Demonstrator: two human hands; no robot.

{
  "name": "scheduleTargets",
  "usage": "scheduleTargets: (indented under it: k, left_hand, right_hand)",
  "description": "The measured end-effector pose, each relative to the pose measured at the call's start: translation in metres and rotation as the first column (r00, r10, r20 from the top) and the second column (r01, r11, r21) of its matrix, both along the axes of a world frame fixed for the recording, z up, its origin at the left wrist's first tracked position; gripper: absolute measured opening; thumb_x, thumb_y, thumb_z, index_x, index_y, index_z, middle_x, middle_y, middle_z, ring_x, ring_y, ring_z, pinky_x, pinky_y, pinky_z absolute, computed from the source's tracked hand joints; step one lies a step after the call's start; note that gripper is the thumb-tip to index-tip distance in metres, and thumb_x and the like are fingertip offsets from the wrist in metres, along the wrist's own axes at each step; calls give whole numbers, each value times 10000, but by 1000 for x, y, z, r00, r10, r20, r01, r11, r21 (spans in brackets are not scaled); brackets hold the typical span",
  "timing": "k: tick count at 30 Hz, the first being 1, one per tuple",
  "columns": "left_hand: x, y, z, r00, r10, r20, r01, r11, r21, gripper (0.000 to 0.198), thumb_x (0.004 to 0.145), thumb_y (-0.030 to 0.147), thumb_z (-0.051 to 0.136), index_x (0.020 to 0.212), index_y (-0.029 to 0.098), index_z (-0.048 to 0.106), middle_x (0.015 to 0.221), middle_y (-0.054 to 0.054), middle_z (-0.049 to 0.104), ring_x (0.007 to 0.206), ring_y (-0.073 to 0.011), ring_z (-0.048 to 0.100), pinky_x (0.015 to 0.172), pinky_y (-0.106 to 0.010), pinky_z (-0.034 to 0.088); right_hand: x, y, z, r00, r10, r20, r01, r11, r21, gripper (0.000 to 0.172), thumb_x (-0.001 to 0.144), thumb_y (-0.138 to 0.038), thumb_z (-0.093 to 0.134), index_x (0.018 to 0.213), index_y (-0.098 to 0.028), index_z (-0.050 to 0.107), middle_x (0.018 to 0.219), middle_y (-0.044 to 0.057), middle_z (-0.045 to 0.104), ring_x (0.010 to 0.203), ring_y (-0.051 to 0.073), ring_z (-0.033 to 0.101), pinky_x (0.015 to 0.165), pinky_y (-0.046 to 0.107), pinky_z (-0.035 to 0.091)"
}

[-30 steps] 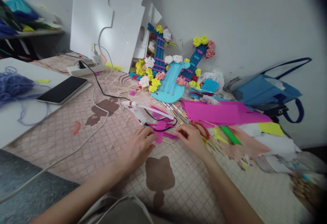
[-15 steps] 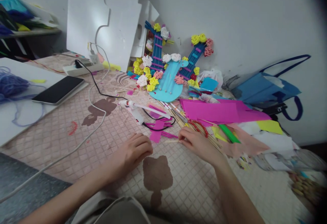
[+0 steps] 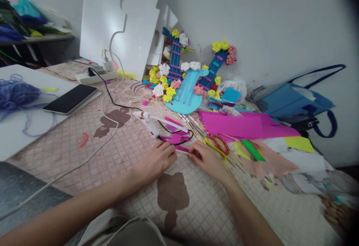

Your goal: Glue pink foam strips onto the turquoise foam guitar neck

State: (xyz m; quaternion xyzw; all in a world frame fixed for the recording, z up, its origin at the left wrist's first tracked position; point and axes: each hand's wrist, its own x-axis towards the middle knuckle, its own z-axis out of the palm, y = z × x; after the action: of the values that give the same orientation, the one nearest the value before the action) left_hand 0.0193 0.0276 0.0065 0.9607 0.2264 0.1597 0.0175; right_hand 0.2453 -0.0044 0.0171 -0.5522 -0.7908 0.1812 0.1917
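Note:
My left hand (image 3: 155,160) and my right hand (image 3: 204,157) rest close together on the tiled mat, fingers curled. Between their fingertips lies a thin wooden stick (image 3: 182,151), pinched at both ends. Just beyond it lie pink foam strips (image 3: 176,138). A white glue gun (image 3: 148,119) with a black cord lies a little farther back. Red-handled scissors (image 3: 219,143) sit right of my right hand, on a bundle of wooden sticks (image 3: 196,126).
Blue foam guitars with paper flowers (image 3: 186,81) lean at the wall. Pink foam sheets (image 3: 238,124), a green marker (image 3: 252,150) and a blue bag (image 3: 294,100) lie to the right. A phone (image 3: 70,98), blue yarn (image 3: 15,94) and a power strip (image 3: 95,76) are on the left.
My left hand drew back, then came forward again to the stick. My right hand shifted left, and both hands now meet on the stick.

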Motion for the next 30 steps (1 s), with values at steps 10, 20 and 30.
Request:
scheduleTargets:
  k: [10,20,30]
  left_hand:
    - [-29,-18,-11,971,127,203,-76,968,-241,182,945,185,418,841,170,566,834,-26,608,792,-165,514,749,-313,384]
    - [-16,-17,-10,988,90,129,-88,996,-17,143,863,120,542,995,167,571,1017,-63,599,922,-215,515,796,-356,420]
    - [6,-1,-10,997,-58,51,44,971,234,107,870,86,499,834,151,576,845,-48,596,790,-195,518,737,-342,402]
  right_hand:
    - [-4,-1,-7,999,8,38,-11,997,80,71,880,-146,510,835,-196,531,851,16,576,791,158,550,698,277,415]
    - [-33,0,-20,998,-10,57,2,991,137,57,902,-195,496,854,-206,525,878,25,573,785,167,566,692,275,435]
    - [-28,-1,-23,998,-58,-36,63,988,144,83,851,-128,541,820,-203,523,853,15,572,787,160,555,704,265,436]
